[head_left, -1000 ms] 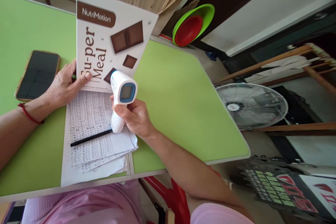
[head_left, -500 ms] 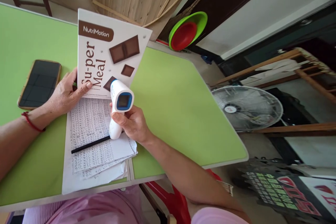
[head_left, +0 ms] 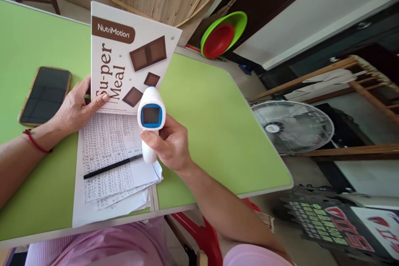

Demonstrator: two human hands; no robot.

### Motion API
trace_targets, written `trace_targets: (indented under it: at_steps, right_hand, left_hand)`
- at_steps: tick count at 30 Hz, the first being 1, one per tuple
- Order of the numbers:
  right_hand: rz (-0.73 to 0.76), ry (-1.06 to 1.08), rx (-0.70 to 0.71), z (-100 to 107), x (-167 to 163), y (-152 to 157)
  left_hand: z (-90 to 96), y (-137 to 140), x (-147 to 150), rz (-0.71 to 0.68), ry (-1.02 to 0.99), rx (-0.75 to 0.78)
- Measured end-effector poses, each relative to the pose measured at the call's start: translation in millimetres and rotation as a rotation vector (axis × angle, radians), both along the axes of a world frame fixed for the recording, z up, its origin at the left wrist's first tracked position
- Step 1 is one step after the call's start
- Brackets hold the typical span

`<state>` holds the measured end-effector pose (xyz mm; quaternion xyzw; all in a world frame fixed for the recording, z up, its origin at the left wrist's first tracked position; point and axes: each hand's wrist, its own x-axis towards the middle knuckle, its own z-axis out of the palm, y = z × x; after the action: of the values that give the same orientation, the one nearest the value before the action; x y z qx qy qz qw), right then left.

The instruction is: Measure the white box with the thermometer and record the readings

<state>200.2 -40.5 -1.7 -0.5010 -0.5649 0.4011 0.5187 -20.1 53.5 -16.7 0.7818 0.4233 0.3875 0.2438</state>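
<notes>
My left hand [head_left: 82, 102] grips the lower left edge of a white box [head_left: 118, 62] printed "NutriMotion Su-per Meal", its thumb on the front and the other fingers hidden behind. The box stands tilted above the table. In my right hand [head_left: 171, 143] is a white infrared thermometer [head_left: 151, 129], closed round the handle, its blue-framed screen dark and facing me. Its head overlaps the box's lower right corner in view; whether they touch I cannot tell. Beneath lie handwritten sheets of paper [head_left: 109, 183] with a black pen [head_left: 109, 167] across them.
A smartphone [head_left: 46, 95] lies left of my left hand on the green table [head_left: 212, 133]. Beyond the table's right edge stand a fan [head_left: 293, 126] and a wooden frame [head_left: 352, 149]. Green and red basins [head_left: 218, 41] are behind, with a red stool [head_left: 208, 241] below the front edge.
My right hand has moved the thermometer slightly right and turned its screen more squarely toward me. My left hand keeps its hold on the box; the view has shifted slightly.
</notes>
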Motion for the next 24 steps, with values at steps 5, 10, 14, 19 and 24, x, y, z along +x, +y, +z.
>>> trace_targets:
  at_steps: [5, 10, 14, 19, 24]
  right_hand:
    - [-0.074, -0.111, 0.125, 11, 6, -4]
    - [-0.080, -0.327, 0.158, 24, 30, -2]
    - [-0.031, -0.735, 0.081, 33, 63, 4]
    - [-0.033, -1.209, -0.089, 31, 86, 10]
    - [0.063, -1.363, -0.230, 26, 89, 18]
  left_hand:
    - [1.8, 0, 1, 0.019, -0.033, -0.026]
    - [-0.5, -2, 2, 0.038, -0.102, -0.069]
    - [-5.6, -1, -2, 0.070, -0.094, -0.022]
    - [-5.9, 2, -6, 0.087, 0.035, 0.052]
    - [-1.8, 1, -4, 0.049, 0.104, 0.052]
